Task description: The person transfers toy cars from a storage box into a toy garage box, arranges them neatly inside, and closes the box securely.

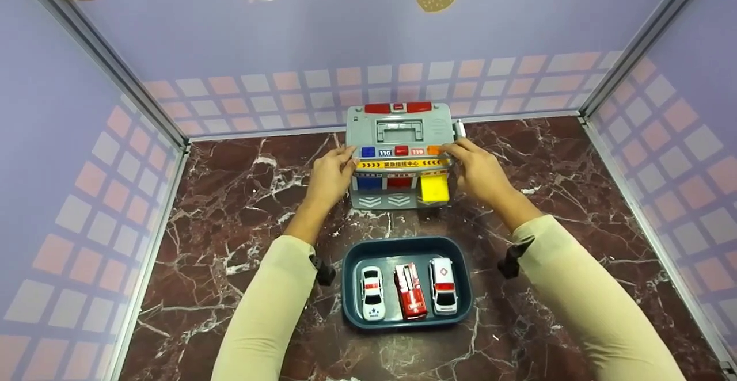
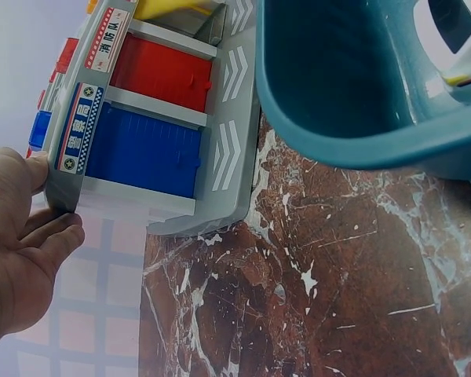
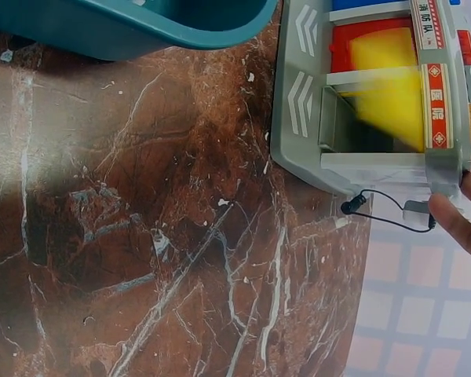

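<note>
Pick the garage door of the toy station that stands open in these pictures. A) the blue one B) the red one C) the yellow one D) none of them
C: the yellow door is swung outward on the toy station, while the blue door and red door sit flush and closed.

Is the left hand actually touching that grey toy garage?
Touching. The left wrist view shows the left hand with its thumb pressed against the corner of the toy garage.
</note>
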`<state>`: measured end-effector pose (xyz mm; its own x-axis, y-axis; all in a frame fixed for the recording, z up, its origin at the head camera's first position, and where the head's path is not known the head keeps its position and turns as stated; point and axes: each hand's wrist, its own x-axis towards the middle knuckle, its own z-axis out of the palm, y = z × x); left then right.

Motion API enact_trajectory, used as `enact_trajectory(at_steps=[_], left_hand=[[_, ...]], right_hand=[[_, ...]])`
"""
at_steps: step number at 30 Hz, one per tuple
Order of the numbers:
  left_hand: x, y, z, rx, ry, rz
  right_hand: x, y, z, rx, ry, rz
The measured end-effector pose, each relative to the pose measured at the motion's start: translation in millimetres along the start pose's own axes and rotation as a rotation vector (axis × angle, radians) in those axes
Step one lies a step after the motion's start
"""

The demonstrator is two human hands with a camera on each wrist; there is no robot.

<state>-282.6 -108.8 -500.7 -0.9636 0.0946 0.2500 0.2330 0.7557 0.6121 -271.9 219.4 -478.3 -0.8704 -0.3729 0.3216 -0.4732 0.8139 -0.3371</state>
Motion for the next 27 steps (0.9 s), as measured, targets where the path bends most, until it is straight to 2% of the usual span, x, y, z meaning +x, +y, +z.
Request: enact_trajectory(at_steps=[5, 13, 27], left_hand=[[-1.6, -1.3, -1.1, 0.007, 0.003, 0.011], [-1.6, -1.3, -0.5, -0.016, 0.01, 0.019], [-0.5, -0.5, 0.2, -0.009, 0.017, 0.002]], right_hand=[[-2, -1, 2, 0.008, 0.012, -0.004], [-7, 2, 3, 0.004, 0.048, -0.071], [-22, 1, -2, 0.03, -0.062, -0.092]])
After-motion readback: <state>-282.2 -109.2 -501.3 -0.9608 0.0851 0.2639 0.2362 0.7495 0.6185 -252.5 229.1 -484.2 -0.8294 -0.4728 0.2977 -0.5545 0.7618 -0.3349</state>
